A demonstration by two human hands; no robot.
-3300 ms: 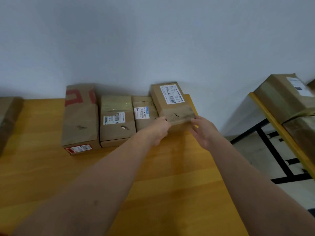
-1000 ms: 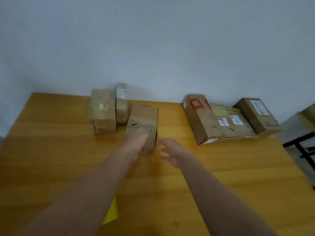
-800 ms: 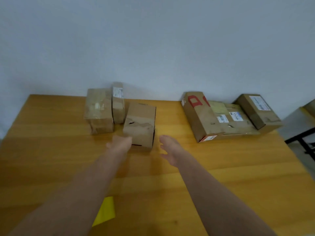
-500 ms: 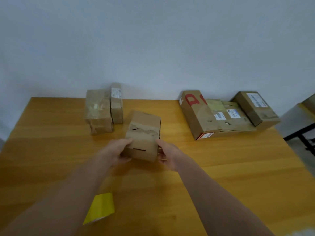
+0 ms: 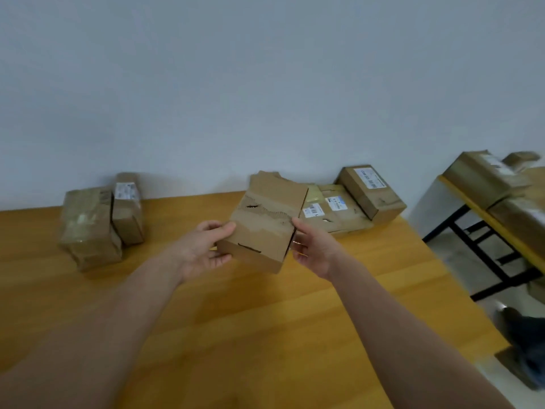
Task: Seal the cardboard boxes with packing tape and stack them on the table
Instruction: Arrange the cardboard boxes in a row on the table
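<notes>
Cardboard box [image 5: 265,225] held above table [image 5: 236,320]; left grip [image 5: 203,249], right grip [image 5: 312,249] both clasping its sides.

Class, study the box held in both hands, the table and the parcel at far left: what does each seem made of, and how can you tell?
Held box: brown corrugated cardboard, matt; a torn strip bares the fluting.
Table: wood or wood-look laminate, slight sheen; long grain bands.
Far-left parcel: cardboard seemingly wrapped in glossy clear tape; pale glints.
</notes>
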